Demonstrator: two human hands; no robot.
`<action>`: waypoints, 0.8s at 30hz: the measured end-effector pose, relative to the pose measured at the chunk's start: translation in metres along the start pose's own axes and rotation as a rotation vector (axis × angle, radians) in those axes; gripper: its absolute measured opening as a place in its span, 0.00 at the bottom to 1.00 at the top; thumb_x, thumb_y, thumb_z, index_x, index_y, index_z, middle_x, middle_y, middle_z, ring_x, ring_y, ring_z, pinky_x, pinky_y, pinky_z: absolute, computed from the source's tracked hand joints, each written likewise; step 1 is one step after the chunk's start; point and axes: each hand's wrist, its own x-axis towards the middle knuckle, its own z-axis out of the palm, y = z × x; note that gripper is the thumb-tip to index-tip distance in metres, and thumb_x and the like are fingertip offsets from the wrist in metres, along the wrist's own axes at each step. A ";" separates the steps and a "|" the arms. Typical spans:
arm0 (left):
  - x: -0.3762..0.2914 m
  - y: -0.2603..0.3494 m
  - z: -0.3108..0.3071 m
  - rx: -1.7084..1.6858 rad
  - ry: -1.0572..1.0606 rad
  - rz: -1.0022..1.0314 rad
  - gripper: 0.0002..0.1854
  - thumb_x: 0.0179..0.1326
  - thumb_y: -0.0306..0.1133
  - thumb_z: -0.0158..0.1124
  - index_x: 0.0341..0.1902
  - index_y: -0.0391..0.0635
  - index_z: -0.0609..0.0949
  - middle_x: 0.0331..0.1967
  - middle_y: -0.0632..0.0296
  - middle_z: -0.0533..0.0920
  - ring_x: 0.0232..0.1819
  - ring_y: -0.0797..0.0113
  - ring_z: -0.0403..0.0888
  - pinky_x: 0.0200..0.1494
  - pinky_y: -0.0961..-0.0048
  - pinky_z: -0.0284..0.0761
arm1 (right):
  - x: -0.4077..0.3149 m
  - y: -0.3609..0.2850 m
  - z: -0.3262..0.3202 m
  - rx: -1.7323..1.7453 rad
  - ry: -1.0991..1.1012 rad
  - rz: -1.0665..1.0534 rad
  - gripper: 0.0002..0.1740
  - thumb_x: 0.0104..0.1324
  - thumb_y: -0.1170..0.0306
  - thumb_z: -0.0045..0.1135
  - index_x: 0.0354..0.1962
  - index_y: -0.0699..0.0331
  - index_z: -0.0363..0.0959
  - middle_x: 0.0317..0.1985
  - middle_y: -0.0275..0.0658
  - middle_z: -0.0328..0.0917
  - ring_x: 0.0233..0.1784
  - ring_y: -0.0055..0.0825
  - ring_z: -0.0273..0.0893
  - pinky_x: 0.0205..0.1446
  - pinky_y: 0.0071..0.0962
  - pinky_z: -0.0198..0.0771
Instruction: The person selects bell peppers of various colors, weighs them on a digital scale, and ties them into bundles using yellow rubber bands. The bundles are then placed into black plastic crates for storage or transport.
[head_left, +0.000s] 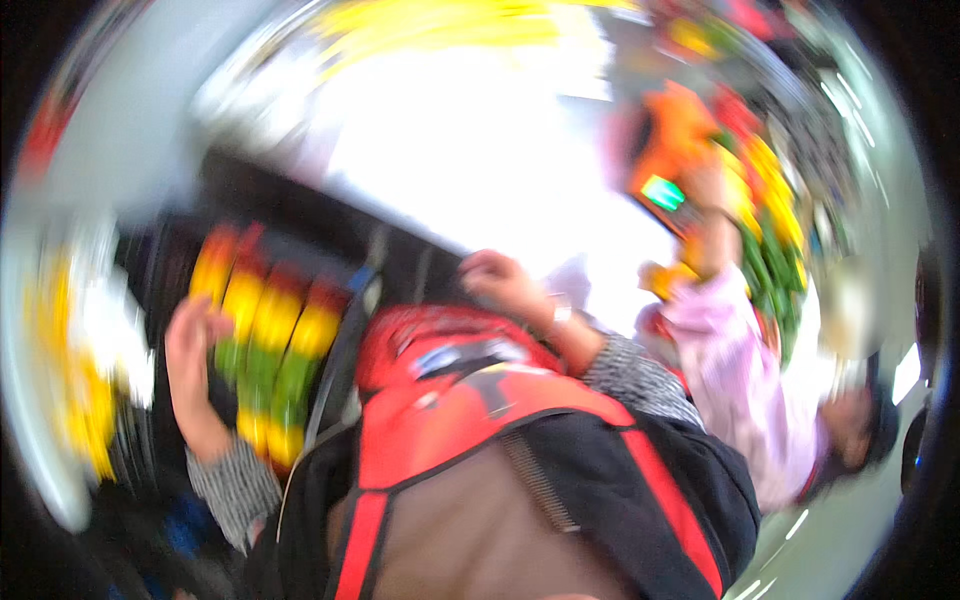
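Motion blurs the picture. My left hand (189, 330) is raised with its fingers apart, beside several upright bundles (281, 322) banded in red, yellow and green; whether it touches them I cannot tell. Close to the dark edge of a bright white surface (465, 172), near the top of my red apron (480, 405), is my right hand (499, 277), its fingers curled. Blur hides whether anything is in it. Farther right, a person in a pink sleeve (720, 322) holds an orange device (664, 150) with a lit green display.
The other person (855, 427), in a dark cap, stands close at my right. Yellow, green and red goods (772, 232) lie beyond that arm. More yellow items (82, 375) are at the far left. A dark rim (300, 202) borders the white surface.
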 end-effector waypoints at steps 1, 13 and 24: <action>0.038 0.014 0.045 0.010 -0.119 0.068 0.28 0.66 0.42 0.63 0.65 0.40 0.73 0.44 0.58 0.84 0.47 0.66 0.83 0.55 0.68 0.77 | -0.010 -0.018 -0.020 0.149 0.032 0.117 0.08 0.66 0.72 0.60 0.43 0.64 0.77 0.35 0.33 0.80 0.34 0.18 0.77 0.39 0.22 0.75; 0.276 0.220 0.578 0.231 -1.027 0.583 0.52 0.46 0.32 0.79 0.75 0.47 0.60 0.66 0.49 0.71 0.69 0.55 0.68 0.67 0.57 0.69 | -0.125 0.064 -0.213 0.313 1.013 -0.099 0.11 0.71 0.68 0.55 0.44 0.69 0.76 0.35 0.34 0.80 0.36 0.18 0.79 0.43 0.20 0.74; 0.338 0.235 0.713 0.481 -0.829 0.770 0.58 0.44 0.45 0.82 0.75 0.41 0.57 0.67 0.42 0.68 0.70 0.49 0.65 0.67 0.53 0.68 | -0.216 0.017 -0.299 1.736 -0.042 -0.734 0.42 0.68 0.50 0.52 0.72 0.56 0.49 0.71 0.38 0.57 0.77 0.33 0.51 0.79 0.35 0.46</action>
